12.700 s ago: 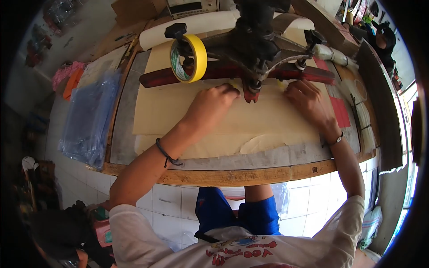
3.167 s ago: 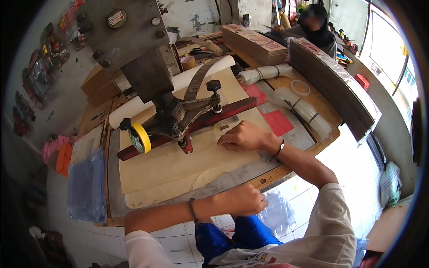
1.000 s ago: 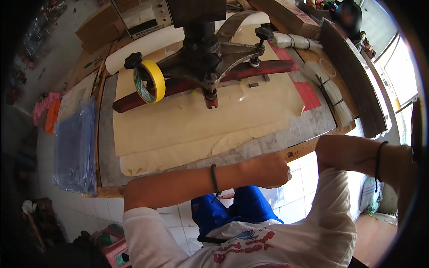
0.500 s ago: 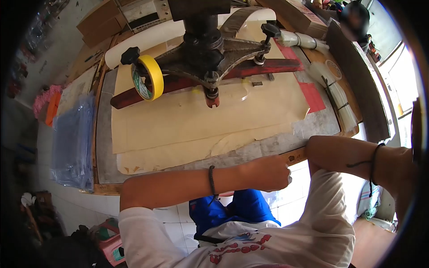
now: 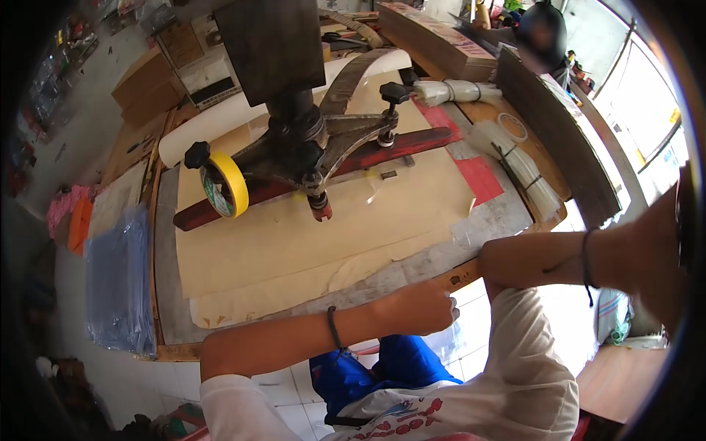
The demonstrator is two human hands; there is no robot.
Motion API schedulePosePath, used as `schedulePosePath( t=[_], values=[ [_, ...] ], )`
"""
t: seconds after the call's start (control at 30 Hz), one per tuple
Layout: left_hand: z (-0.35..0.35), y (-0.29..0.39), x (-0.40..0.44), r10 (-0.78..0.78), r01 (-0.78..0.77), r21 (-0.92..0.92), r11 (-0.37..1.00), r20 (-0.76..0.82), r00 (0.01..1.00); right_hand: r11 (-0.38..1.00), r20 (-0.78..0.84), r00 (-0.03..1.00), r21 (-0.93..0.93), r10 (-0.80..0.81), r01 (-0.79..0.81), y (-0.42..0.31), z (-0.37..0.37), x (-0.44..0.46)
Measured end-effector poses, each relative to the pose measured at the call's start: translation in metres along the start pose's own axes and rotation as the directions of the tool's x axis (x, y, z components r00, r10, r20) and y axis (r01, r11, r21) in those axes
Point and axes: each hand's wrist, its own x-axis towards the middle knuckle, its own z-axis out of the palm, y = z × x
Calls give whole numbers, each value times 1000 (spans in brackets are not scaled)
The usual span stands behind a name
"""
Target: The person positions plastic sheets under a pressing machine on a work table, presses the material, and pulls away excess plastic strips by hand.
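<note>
My left hand (image 5: 426, 307) is curled into a fist by the front edge of the worktable, with that forearm lying across in front of me. A small greyish spot shows at its fingers, and the inside of the fist is hidden. My right elbow leans at the table edge, and the right forearm rises toward the camera. Only the base of my right hand (image 5: 647, 250) shows at the right border; its fingers are out of sight. Beyond my arms, brown paper sheets (image 5: 309, 257) lie under a metal press head (image 5: 294, 147) with a red-painted bar (image 5: 368, 156). A yellow tape roll (image 5: 234, 184) hangs on its left knob.
Clear plastic sleeves (image 5: 118, 283) hang over the table's left side. Red sheets (image 5: 482, 180) and tied plastic bundles (image 5: 515, 158) lie at the right. Long stacked boards (image 5: 559, 136) stand farther right. A cardboard box (image 5: 147, 88) is at back left. Another person (image 5: 540, 37) is at back right.
The view has tilted up and turned slightly, so the press and table appear lower and farther left. Both arms keep nearly the same pose.
</note>
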Motion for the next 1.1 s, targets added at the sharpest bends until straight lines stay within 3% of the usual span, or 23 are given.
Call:
schedulePosePath(
  t=[0.1, 0.17, 0.23, 0.27, 0.33, 0.37, 0.43, 0.53, 0.6, 0.7, 0.77, 0.8, 0.93, 1.1],
  values=[
    [2, 0, 0, 25, -25, 0, 1000, -9, 1000, 983, -48, 983, 67, 176, -173, 5, -17, -7],
    [2, -1, -2, 30, -30, 16, 999, -2, 1000, 925, -325, 892, -106, 314, -364, 12, -2, -36],
    [3, 1, -1, 17, -17, 25, 1000, -9, 1000, 894, -352, 882, -202, 314, -399, 13, 26, -52],
    [2, 0, -1, 25, -24, 46, 999, -23, 999, 884, -273, 895, -218, 351, -413, 12, 45, -60],
    [0, 0, -1, 42, -38, 82, 996, -48, 998, 880, 99, 885, -206, 455, -429, 6, 86, -65],
    [7, 2, -4, -33, 39, 114, 993, -60, 998, 883, 347, 812, -179, 469, -433, 7, 108, -64],
    [27, 5, -5, -117, 130, 173, 976, -86, 989, 884, 752, 538, -126, 381, -450, 11, 158, -65],
    [34, 12, -3, -27, 44, 233, 971, -75, 997, 891, 976, 72, -157, 206, -427, 24, 228, -72],
    [30, 7, -6, 64, -50, 284, 957, -40, 997, 884, 992, -89, -124, 94, -451, 39, 262, -83],
    [17, 0, -5, 105, -99, 271, 957, -5, 994, 627, 985, -47, 67, -164, -776, 73, 286, -116],
    [11, 3, -4, 18, -20, 131, 991, 17, 1000, 497, 968, 39, 161, -247, -853, 80, 283, -132],
    [12, 2, -3, 36, -40, 179, 983, 28, 999, 427, 954, 86, 208, -288, -880, 82, 281, -133],
    [9, 8, -4, 44, -65, 270, 961, 82, 996, 416, 934, -105, 50, -341, -908, 83, 282, -126],
    [5, 10, -5, -11, -20, 309, 951, 99, 995, 459, 943, -150, 3, -297, -889, 80, 277, -120]
  ],
)
